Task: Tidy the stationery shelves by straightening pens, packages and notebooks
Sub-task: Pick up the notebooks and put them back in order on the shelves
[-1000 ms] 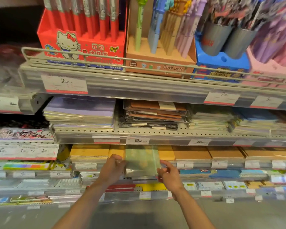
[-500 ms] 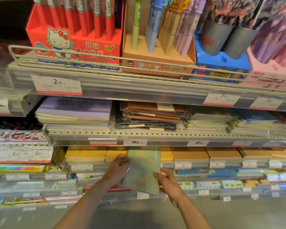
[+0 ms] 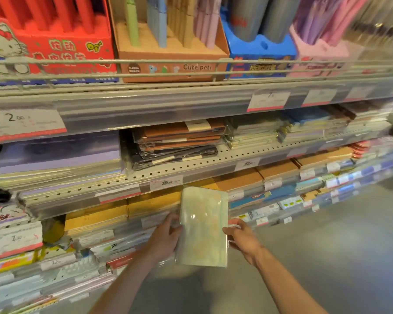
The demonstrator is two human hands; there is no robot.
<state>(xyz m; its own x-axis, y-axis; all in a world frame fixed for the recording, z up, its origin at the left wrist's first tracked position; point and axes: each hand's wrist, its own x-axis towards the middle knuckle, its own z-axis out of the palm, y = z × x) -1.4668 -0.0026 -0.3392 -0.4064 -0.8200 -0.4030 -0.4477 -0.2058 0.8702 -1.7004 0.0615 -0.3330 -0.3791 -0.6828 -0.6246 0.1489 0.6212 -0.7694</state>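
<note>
A pale green notebook (image 3: 202, 225) in shiny plastic wrap stands nearly upright in front of the shelves, clear of them. My left hand (image 3: 166, 236) grips its left edge and my right hand (image 3: 241, 236) grips its right edge. Behind it lie yellow notebook stacks (image 3: 95, 217) and orange-brown ones (image 3: 238, 179) on the third shelf. One shelf up are purple notebooks (image 3: 57, 157) and wrapped brown notebooks (image 3: 182, 137).
The top shelf holds pen display boxes behind a wire rail (image 3: 168, 74): red (image 3: 61, 46), tan "Cute pets" (image 3: 175, 55), blue (image 3: 261, 55), pink (image 3: 320, 51). Price tags line the shelf edges. Lower shelves carry small packages. Grey floor (image 3: 327, 245) lies at the lower right.
Both hands have drawn the green notebook out of its slot on the third shelf and turned it upright. The camera has moved closer and tilted.
</note>
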